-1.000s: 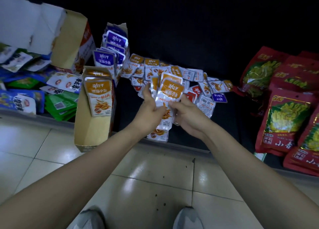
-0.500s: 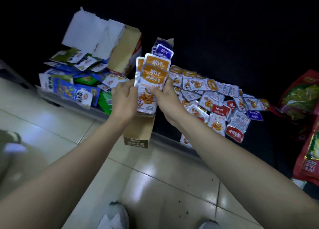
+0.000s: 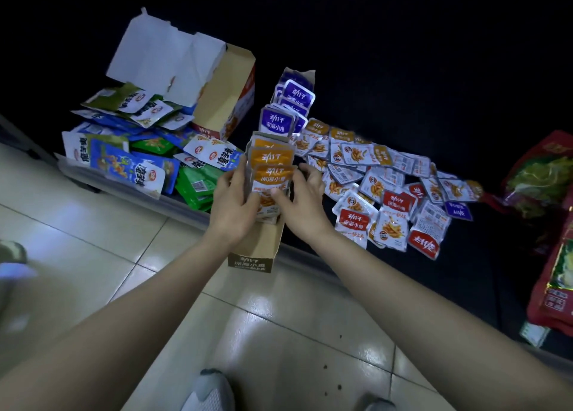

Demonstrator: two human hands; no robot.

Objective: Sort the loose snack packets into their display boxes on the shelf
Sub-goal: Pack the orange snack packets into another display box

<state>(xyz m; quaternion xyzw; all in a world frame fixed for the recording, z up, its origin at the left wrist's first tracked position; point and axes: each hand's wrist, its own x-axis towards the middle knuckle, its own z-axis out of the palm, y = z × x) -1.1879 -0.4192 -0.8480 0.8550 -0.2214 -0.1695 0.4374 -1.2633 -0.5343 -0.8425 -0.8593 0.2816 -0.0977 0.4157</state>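
Orange packets: upright, long axis vertical, lower ends inside display box.
Left hand: I grip stack's left edge.
Right hand: I pinch right edge.

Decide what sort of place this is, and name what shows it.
Probably a shop aisle: a low shelf above floor tiles, dozens of small snack packets lying loose on it, and a printed cardboard display box holding orange packets.

Premises: shop. Low shelf stocked with many identical snack packets, cardboard display boxes and large red bags. Tiled floor in front.
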